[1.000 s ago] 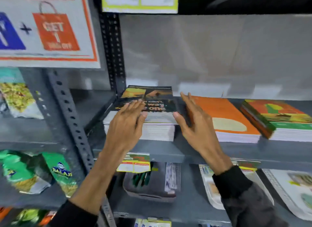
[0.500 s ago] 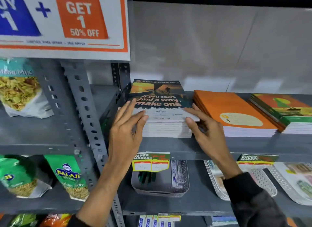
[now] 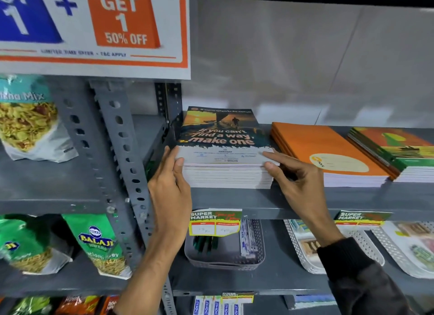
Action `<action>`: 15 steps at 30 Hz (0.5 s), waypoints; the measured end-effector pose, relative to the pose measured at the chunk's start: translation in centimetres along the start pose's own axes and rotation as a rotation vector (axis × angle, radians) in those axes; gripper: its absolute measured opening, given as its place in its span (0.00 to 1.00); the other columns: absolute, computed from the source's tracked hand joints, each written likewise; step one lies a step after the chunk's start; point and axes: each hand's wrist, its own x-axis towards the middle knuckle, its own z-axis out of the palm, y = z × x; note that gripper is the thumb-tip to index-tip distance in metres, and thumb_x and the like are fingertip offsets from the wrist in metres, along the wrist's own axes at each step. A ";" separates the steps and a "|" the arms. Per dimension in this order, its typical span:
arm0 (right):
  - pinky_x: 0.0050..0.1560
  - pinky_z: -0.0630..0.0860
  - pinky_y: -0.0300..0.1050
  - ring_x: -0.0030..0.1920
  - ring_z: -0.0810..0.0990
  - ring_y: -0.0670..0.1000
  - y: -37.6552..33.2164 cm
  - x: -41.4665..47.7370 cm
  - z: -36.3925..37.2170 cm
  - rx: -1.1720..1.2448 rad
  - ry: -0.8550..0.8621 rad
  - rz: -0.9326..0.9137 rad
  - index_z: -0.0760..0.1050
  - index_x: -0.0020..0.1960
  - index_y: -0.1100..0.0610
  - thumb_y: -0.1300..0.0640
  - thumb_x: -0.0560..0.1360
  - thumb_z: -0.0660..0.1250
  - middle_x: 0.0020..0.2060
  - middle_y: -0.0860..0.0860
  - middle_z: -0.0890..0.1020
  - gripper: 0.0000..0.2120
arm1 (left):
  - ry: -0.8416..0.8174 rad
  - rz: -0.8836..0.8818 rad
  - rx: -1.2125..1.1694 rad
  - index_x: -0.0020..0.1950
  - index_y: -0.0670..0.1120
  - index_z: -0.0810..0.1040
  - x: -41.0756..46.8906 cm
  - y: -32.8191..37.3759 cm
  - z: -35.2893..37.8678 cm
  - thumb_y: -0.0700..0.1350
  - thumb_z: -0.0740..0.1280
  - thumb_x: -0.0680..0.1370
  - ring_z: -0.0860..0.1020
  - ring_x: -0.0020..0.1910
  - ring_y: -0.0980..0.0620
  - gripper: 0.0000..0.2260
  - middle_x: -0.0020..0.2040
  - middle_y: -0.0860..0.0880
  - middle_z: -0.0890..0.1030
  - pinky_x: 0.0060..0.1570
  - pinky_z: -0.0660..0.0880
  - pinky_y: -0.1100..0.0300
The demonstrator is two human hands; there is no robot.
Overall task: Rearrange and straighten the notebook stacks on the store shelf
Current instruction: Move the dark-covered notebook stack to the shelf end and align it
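Observation:
A stack of notebooks with a dark cover reading "If you can't find a way, make one" (image 3: 223, 136) lies at the left end of the grey shelf (image 3: 234, 199). My left hand (image 3: 172, 190) presses flat against the stack's front left corner, thumb on the top cover. My right hand (image 3: 296, 181) pinches the front right corner of the top notebooks, thumb below and fingers on the cover. To the right lie an orange notebook stack (image 3: 326, 150) and an orange-and-green stack (image 3: 399, 150).
A perforated grey upright (image 3: 122, 150) stands just left of the stack. A promo sign (image 3: 94, 28) hangs above. Snack bags (image 3: 28, 122) fill the left bay. Below sit a grey basket with pens (image 3: 225, 249), white trays (image 3: 312, 249) and price tags (image 3: 215, 222).
Both hands slid from on top of the dark stack to its front corners. The view has come closer and shifted left; the stack's edges look more even.

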 end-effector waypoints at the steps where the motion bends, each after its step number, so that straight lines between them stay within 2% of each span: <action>1: 0.62 0.76 0.38 0.60 0.81 0.38 0.0 0.1 0.0 -0.007 -0.006 -0.006 0.85 0.60 0.50 0.52 0.76 0.73 0.57 0.37 0.85 0.13 | -0.001 -0.012 0.004 0.68 0.38 0.76 0.0 0.1 0.0 0.42 0.59 0.84 0.79 0.64 0.43 0.15 0.65 0.41 0.80 0.65 0.74 0.48; 3: 0.65 0.77 0.45 0.64 0.81 0.43 0.1 0.1 0.2 -0.022 -0.012 -0.012 0.85 0.60 0.51 0.52 0.76 0.73 0.58 0.42 0.86 0.13 | -0.009 -0.042 0.003 0.68 0.38 0.76 0.0 0.1 0.0 0.41 0.59 0.84 0.82 0.56 0.40 0.15 0.59 0.38 0.83 0.60 0.76 0.47; 6: 0.65 0.77 0.48 0.64 0.81 0.45 0.2 0.2 0.3 -0.050 -0.014 -0.008 0.85 0.60 0.51 0.52 0.76 0.74 0.57 0.44 0.86 0.13 | -0.029 -0.064 -0.002 0.68 0.38 0.75 0.1 0.2 -0.1 0.40 0.58 0.84 0.82 0.46 0.36 0.15 0.46 0.34 0.84 0.51 0.74 0.53; 10: 0.62 0.78 0.44 0.63 0.81 0.46 0.1 0.2 0.4 -0.078 -0.003 0.000 0.85 0.60 0.50 0.51 0.76 0.74 0.56 0.42 0.85 0.14 | -0.047 -0.079 -0.022 0.69 0.39 0.75 0.3 0.0 -0.1 0.39 0.58 0.84 0.81 0.46 0.36 0.15 0.45 0.35 0.84 0.49 0.72 0.56; 15: 0.64 0.77 0.42 0.64 0.80 0.44 0.0 0.3 0.5 -0.100 0.017 -0.004 0.85 0.59 0.50 0.49 0.75 0.73 0.57 0.44 0.86 0.14 | -0.034 -0.072 -0.037 0.69 0.41 0.75 0.3 0.0 0.1 0.42 0.58 0.84 0.79 0.46 0.32 0.16 0.45 0.30 0.82 0.50 0.73 0.53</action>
